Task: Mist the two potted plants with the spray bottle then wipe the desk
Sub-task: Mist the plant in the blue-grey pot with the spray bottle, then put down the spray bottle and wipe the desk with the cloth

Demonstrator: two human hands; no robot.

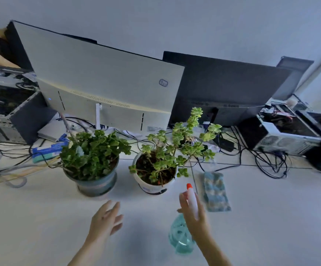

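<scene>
Two potted plants stand side by side on the white desk [40, 217]. The left plant [92, 150] is dark green in a teal pot. The right plant [167, 156] is pale green with long stems in a white pot. My right hand [194, 215] grips a spray bottle [181, 237] with a teal body, white head and red nozzle, held above the desk with the nozzle pointing at the right plant. My left hand [104, 219] hovers open in front of the left pot, holding nothing. A blue patterned cloth [214, 191] lies flat to the right of the white pot.
Behind the plants stand a white monitor [106, 77] and a black monitor [228, 87], backs toward me. Tangled cables [270, 164] run across the desk at the back. Open computer cases sit at the far left [0, 120] and far right [284, 133]. A blue box [48, 149] lies left of the plants.
</scene>
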